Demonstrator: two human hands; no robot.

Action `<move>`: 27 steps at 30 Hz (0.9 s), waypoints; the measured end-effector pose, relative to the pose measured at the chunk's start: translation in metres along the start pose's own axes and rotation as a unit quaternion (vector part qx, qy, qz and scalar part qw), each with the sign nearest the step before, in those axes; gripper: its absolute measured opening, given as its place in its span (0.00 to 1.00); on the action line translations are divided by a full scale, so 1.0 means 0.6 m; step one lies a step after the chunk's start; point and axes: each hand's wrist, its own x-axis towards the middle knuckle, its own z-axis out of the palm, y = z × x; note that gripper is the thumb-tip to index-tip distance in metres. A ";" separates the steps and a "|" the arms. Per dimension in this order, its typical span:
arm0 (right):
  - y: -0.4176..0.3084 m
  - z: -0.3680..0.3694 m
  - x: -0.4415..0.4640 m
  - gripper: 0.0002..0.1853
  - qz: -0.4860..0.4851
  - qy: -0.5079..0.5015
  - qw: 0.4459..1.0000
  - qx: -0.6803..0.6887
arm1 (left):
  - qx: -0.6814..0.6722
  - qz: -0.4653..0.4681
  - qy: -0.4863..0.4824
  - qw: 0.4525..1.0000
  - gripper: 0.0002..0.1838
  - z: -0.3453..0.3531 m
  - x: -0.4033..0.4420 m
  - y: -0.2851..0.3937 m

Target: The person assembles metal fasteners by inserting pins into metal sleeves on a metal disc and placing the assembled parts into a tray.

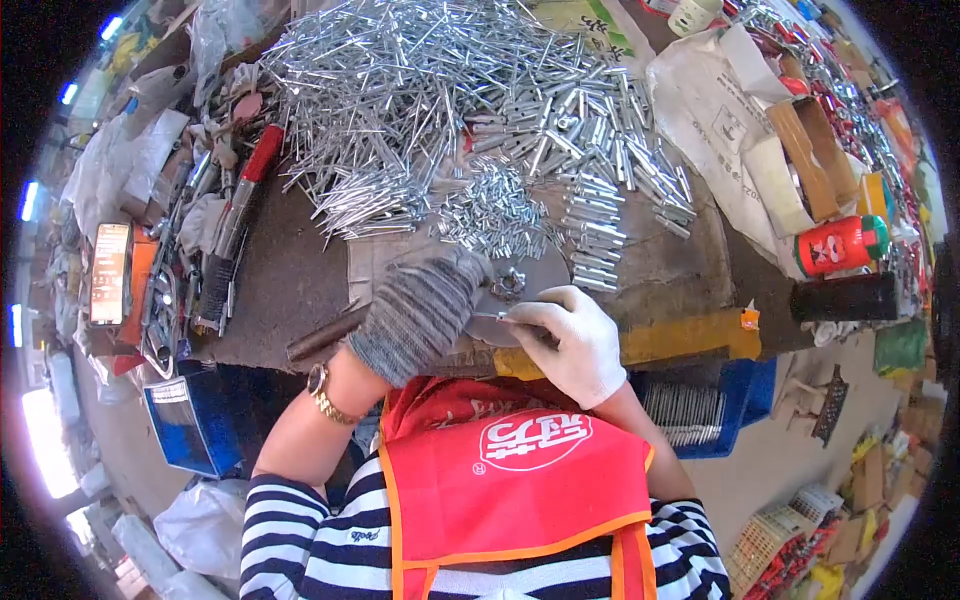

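My left hand (422, 312), in a grey striped glove, is closed at the table's front edge; its fingertips are turned away and what they hold is hidden. Close on its right, my right hand (572, 340) in a white glove pinches a thin metal pin (488, 315) that points toward the left glove. Just beyond the fingers lies a small cluster of shiny metal pieces (509, 284). Behind it is a heap of short metal parts (493, 208), flanked by a bundle of thin metal rods (372, 203) and stacked metal sleeves (595, 235).
A large pile of long metal rods (370, 90) covers the back of the table. A red-handled tool (250, 180) and a lit phone (111, 272) are at left. A red can (840, 246) stands at right. Blue bins (195, 420) sit below the table edge.
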 end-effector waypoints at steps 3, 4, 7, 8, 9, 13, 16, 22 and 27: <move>0.000 -0.001 0.001 0.09 -0.013 0.008 1.000 0.006 | -0.060 0.003 -0.020 0.998 0.11 -0.005 -0.014 0.028; -0.001 -0.001 0.001 0.09 -0.011 0.008 1.000 0.007 | -0.061 0.014 -0.026 0.998 0.11 -0.007 -0.016 0.034; 0.004 0.002 -0.001 0.09 -0.011 0.011 1.000 0.001 | -0.035 0.042 -0.005 0.998 0.12 -0.010 -0.017 0.048; 0.005 0.003 -0.002 0.08 -0.013 0.013 1.000 -0.007 | -0.034 0.043 -0.006 0.998 0.12 -0.009 -0.018 0.052; 0.004 0.001 -0.002 0.08 -0.013 0.015 1.000 -0.006 | -0.029 0.043 0.001 0.999 0.13 -0.008 -0.019 0.055; 0.002 0.000 -0.001 0.11 -0.012 0.013 1.000 -0.009 | -0.015 0.032 0.008 0.999 0.17 -0.003 -0.019 0.064; 0.004 0.002 -0.003 0.09 -0.013 0.013 1.000 -0.012 | -0.014 0.045 0.021 0.999 0.18 0.003 -0.015 0.065; 0.008 0.000 -0.004 0.10 -0.019 0.004 1.000 -0.021 | 0.042 0.061 0.004 0.997 0.20 0.005 -0.007 0.094; 0.010 0.001 -0.006 0.11 -0.017 0.007 1.000 -0.020 | 0.087 0.047 -0.012 0.995 0.24 0.008 -0.010 0.094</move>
